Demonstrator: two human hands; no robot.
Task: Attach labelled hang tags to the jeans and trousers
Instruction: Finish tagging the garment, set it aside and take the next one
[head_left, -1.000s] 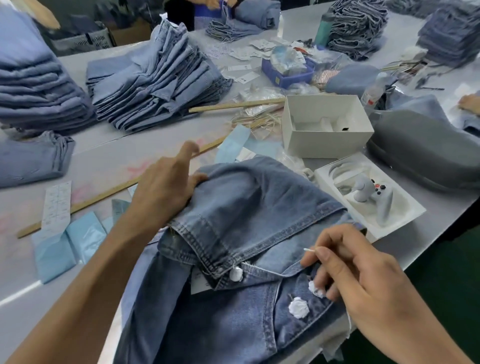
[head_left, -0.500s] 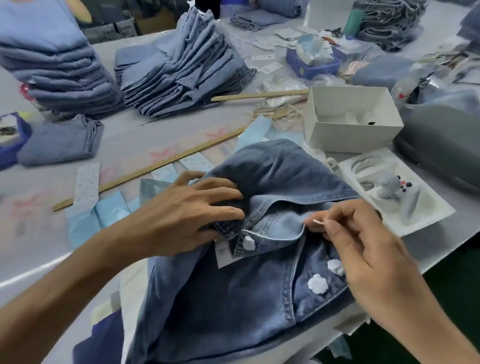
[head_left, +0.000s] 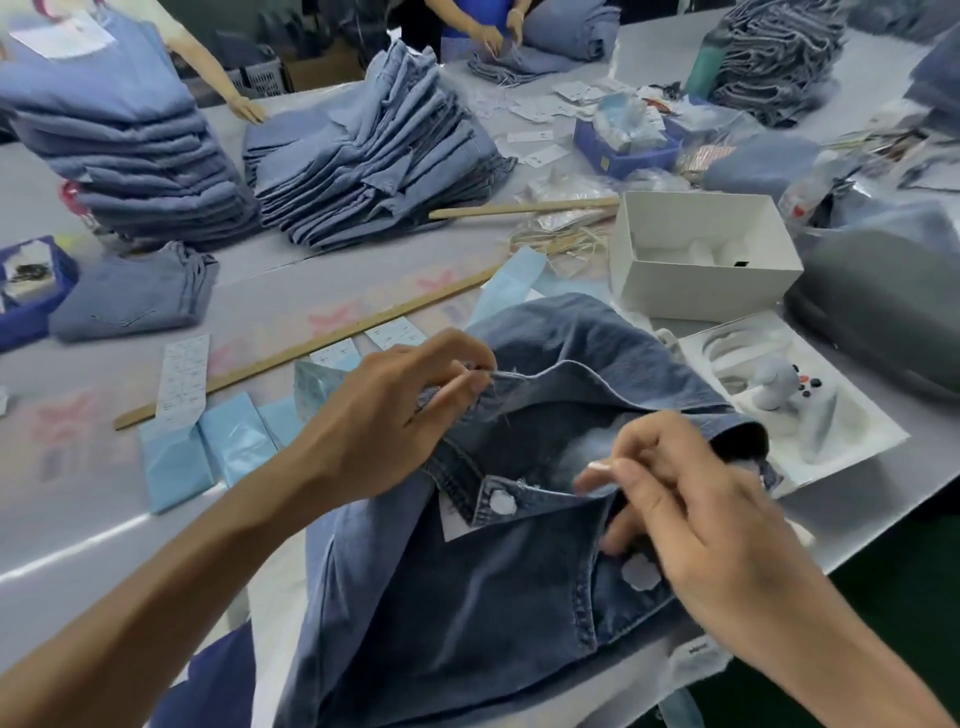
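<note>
Since half a second ago, the left hand (head_left: 387, 415) has lifted off the garment's collar and now pinches the raised waistband edge of the dark blue jeans (head_left: 467, 597) between thumb and curled fingers (head_left: 457, 382). The right hand (head_left: 691, 525) has shifted down toward 5 o'clock; its thumb and forefinger are pressed together on a thin white strand, blurred, at the open waistband, while the other fingers curl against the denim. The jeans lie bunched at the counter's (head_left: 270, 306) near edge, from centre toward 6 o'clock, with a white-capped button (head_left: 501, 501) and a white tag (head_left: 454, 519) tucked just below the waistband. Light blue tags (head_left: 228, 452) lie at 9 o'clock beside a wooden ruler (head_left: 311, 348). Folded denim stacks (head_left: 363, 156) sit at 11 o'clock, and an open white box (head_left: 701, 254) at 2 o'clock.
</note>
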